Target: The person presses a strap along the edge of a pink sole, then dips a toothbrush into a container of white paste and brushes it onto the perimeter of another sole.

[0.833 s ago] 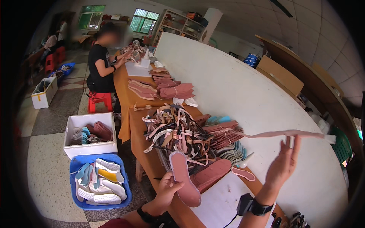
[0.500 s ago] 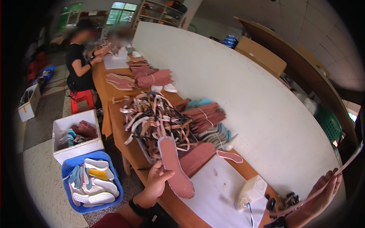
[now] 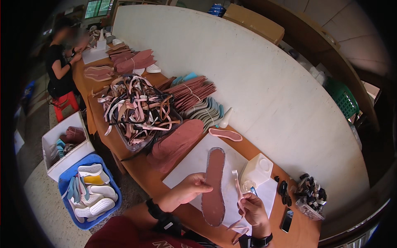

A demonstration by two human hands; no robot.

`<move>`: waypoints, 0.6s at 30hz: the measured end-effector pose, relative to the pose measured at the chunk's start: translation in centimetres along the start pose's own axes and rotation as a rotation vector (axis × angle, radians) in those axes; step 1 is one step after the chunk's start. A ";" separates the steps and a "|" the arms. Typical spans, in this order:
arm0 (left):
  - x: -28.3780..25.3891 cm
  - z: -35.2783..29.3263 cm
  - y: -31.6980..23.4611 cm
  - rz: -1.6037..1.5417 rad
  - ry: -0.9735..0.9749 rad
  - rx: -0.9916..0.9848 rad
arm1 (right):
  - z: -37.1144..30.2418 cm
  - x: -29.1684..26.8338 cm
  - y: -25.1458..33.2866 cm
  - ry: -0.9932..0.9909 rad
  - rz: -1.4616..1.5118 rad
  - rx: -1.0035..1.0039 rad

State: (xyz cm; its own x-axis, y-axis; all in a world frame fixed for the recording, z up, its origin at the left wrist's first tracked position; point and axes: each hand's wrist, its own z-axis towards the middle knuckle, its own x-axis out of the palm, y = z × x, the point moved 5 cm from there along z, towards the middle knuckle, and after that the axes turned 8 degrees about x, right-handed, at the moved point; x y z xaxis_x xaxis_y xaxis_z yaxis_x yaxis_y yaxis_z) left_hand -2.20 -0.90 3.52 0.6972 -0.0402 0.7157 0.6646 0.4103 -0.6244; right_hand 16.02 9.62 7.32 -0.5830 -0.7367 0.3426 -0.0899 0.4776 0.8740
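My left hand (image 3: 189,189) is closed around the edge of a reddish-brown insole (image 3: 215,182) with a pale rim, thumb on its face. The insole stands nearly upright above a white sheet (image 3: 192,163) on the table. To its right, my right hand (image 3: 253,211) pinches a narrow pink strip (image 3: 239,186), which rises above the fingers and trails below them. The strip and insole look apart. Just beyond that hand lies a white plastic bottle (image 3: 258,168) on its side, with a blue-handled tool (image 3: 253,191) at its mouth.
A tray of tangled strips (image 3: 138,107) and a pile of brown insoles (image 3: 178,142) lie to the left. Scissors (image 3: 283,192), a phone (image 3: 287,220) and a scrap basket (image 3: 310,206) are at right. A blue basin (image 3: 119,198) stands below the table's left edge. A person (image 3: 60,62) sits beyond.
My right hand has come in from the far right, bringing the strip close to the insole. The insole has shifted right and turned more upright in my left hand. The view has swung right.
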 end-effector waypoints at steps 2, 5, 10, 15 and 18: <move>0.7 0.3 0.5 -0.032 0.000 -0.020 | 0.3 0.0 -0.8 0.007 0.017 0.003; 0.7 0.4 1.4 -0.085 0.030 -0.034 | 0.7 -0.1 -1.5 0.031 -0.003 0.011; 1.2 1.0 1.6 -0.085 0.085 -0.030 | 1.3 -0.7 -2.3 -0.040 -0.213 0.035; 1.2 1.3 2.6 -0.039 0.138 -0.126 | 3.2 0.8 -1.5 -0.025 -0.262 -0.123; 1.2 1.3 2.7 0.049 0.128 -0.143 | 4.8 1.1 -1.9 0.081 -0.184 -0.115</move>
State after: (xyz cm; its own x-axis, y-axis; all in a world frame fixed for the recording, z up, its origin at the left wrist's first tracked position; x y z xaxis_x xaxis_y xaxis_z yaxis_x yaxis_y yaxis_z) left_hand 0.09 1.36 3.12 0.7522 -0.1430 0.6433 0.6540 0.2817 -0.7021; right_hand 11.64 10.23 4.39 -0.4984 -0.8445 0.1959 -0.0939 0.2772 0.9562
